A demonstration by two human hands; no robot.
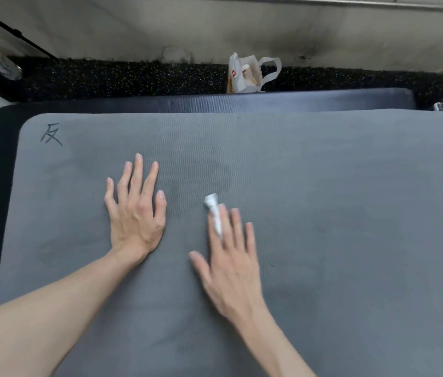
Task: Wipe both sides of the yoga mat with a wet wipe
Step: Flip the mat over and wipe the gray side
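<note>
Mat (323, 200) flat on the floor, long way left to right, under both hands: left hand (133, 210) open and pressing, right hand (231, 257) nearer, flat fingers pressing wipe (213, 208) down.

The flat grey foam yoga mat (323, 213) is showing a fine wavy ribbed texture and a black hand-drawn character (51, 134) at its far left corner. A crumpled white wet wipe (213, 210) is lying on it. A darker navy ribbed mat (269, 102) is showing beyond, then black rubber flooring speckled white (133, 77), where a white paper bag with red print (245, 74) is standing.
</note>
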